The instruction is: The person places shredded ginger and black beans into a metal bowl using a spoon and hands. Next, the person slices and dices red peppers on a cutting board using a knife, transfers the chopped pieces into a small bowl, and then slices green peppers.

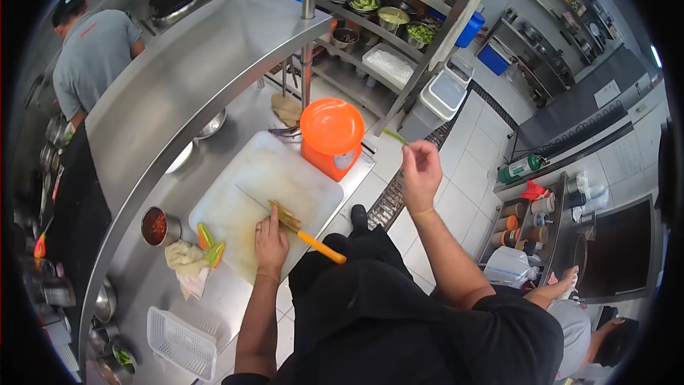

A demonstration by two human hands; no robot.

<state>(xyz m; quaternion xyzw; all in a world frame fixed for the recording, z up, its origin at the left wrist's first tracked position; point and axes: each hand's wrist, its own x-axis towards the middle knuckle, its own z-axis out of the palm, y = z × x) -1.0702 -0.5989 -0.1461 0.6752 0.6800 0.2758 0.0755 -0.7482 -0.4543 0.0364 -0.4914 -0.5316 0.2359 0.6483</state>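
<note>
My left hand (269, 246) lies on the white cutting board (313, 189), its fingers stretched out and touching thin yellowish-brown vegetable strips (286, 216). Beside those fingers lies a knife with an orange handle (322, 247); the handle points toward my body and the strips partly cover the blade. Raised off the board's right side, my right hand (422, 177) pinches a thin green vegetable strip (395, 136) between thumb and fingers. Green pepper pieces with orange-red edges (206, 236) rest at the board's left edge.
An orange weighing scale (332, 128) stands behind the board. Left of it are a metal pot of red food (157, 227), a crumpled cloth (187, 260) and a white plastic basket (182, 343). A grey lidded bin (432, 103) stands on the floor. Two other people are nearby.
</note>
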